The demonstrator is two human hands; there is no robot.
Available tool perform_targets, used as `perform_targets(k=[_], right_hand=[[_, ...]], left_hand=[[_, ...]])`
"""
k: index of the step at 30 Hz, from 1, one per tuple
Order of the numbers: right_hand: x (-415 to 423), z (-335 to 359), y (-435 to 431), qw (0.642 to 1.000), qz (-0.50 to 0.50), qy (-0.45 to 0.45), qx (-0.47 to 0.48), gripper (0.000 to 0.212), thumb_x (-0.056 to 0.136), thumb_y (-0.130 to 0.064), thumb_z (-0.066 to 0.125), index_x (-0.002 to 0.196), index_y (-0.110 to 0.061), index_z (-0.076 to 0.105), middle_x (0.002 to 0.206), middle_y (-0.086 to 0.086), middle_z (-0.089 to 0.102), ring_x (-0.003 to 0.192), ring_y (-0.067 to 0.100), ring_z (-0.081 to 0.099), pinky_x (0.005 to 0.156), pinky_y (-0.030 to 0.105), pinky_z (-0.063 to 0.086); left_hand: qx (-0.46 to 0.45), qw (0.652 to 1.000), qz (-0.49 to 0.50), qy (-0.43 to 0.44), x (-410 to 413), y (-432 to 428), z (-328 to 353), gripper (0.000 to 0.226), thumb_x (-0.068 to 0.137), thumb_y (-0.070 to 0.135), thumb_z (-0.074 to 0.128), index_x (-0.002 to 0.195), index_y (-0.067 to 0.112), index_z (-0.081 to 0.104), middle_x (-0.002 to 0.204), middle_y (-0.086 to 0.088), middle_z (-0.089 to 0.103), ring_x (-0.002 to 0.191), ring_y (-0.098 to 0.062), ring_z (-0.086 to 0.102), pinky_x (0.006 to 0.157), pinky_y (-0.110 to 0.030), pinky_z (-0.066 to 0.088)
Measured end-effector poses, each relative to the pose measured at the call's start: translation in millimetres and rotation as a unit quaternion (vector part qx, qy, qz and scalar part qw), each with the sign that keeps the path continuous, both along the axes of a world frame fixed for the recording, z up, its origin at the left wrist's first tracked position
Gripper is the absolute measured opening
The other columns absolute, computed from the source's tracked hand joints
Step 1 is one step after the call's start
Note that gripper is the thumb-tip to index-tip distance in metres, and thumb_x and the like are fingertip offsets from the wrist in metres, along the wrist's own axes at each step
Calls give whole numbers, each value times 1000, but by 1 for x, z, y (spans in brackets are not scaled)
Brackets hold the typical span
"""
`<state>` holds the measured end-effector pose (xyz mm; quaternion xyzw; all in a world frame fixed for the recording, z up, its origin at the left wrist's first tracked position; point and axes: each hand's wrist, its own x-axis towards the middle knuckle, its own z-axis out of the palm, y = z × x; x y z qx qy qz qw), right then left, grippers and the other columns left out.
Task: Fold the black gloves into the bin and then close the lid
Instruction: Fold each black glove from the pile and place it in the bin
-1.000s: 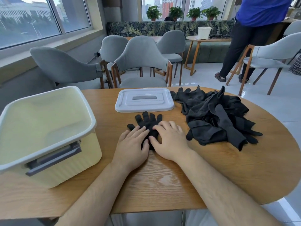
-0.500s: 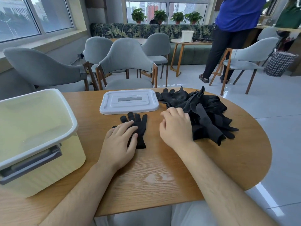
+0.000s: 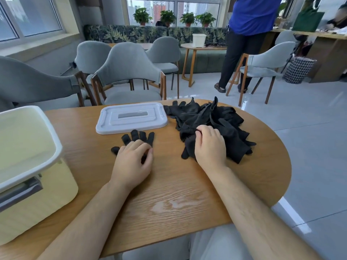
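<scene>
A single black glove [image 3: 139, 137] lies flat on the wooden table [image 3: 178, 194], fingers pointing away from me. My left hand [image 3: 133, 160] rests on its palm and cuff, so only its fingertips show. To the right sits a heap of black gloves [image 3: 221, 117]. My right hand [image 3: 210, 145] lies on the heap's near edge, and its curled fingers grip a glove there. The cream bin [image 3: 56, 147] stands open at the left, and I see nothing inside it. Its white lid [image 3: 131, 117] lies flat beyond the single glove.
Grey chairs [image 3: 129, 72] stand close behind the table's far edge. A person in a blue top [image 3: 247, 34] stands on the floor at the back right, near another chair and a small round table [image 3: 199, 47]. The table's rounded right end borders open floor.
My right hand left the flat glove, moved right onto the heap and closed on a glove. My left hand stayed on the flat glove. The view turned right.
</scene>
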<state>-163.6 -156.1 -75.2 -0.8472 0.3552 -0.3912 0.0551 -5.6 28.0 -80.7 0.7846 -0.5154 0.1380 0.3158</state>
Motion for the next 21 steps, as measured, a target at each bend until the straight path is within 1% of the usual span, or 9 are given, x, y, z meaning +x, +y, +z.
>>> perform_targets(k=[2,4,7,9,11,13,16,19,21], right_hand=[[0,5,0,1000,-5,-23,-18,20,106,-22,49,111,-13,66,90,2,68,86,25,60,78,41,49],[-1,15,-3,997,-5,-27,-76,18,105,-22,51,109,-14,67,76,1,63,77,24,57,73,39,46],[-1,43,-15,994,-9,-6,-108,21,107,-24,47,111,-14,66,67,0,59,66,22,53,70,37,43],[4,64,-20,997,-5,-8,-79,24,109,-26,43,114,-13,62,63,-2,57,56,21,51,59,33,43],[12,85,-17,999,23,-46,-15,24,110,-29,41,117,-14,58,66,-5,59,56,18,54,49,31,39],[22,100,-7,988,67,-109,86,20,109,-29,43,118,-17,56,70,-9,57,61,7,55,51,25,39],[43,105,10,935,134,-184,270,9,108,-29,46,113,-23,51,83,-13,58,72,1,56,60,14,43],[59,93,25,819,230,-248,464,13,105,-22,53,113,-13,56,103,6,71,81,16,71,61,27,53],[67,73,32,767,294,-245,515,13,103,-12,55,115,-5,56,106,12,73,81,26,76,54,29,52]], left_hand=[[-8,1000,0,16,-1,-1,1,18,97,31,50,90,25,66,85,15,56,85,-7,52,75,-34,41],[-23,999,0,24,-3,-2,1,18,97,30,51,89,24,66,84,14,57,84,-8,53,76,-34,41],[-39,999,1,32,-5,-3,2,19,96,31,49,87,24,65,81,14,58,82,-8,53,76,-34,40],[-52,998,-1,45,-3,-2,2,19,96,31,50,86,25,66,81,14,59,82,-7,53,76,-34,39],[-73,995,-24,67,-4,0,7,21,97,32,51,83,26,65,79,14,60,82,-8,55,76,-32,40],[-110,983,-82,122,-9,2,13,21,98,30,54,80,26,65,78,11,62,80,-13,59,73,-26,42],[-150,940,-135,275,-17,7,23,22,100,29,57,88,19,73,80,1,66,78,-21,62,70,-30,49],[-169,886,-135,410,-15,5,29,38,98,49,50,109,20,72,97,-2,73,96,-19,68,83,-30,52],[-203,826,-133,508,-8,3,30,40,97,53,49,116,23,68,110,-5,73,107,-26,68,90,-40,52]])
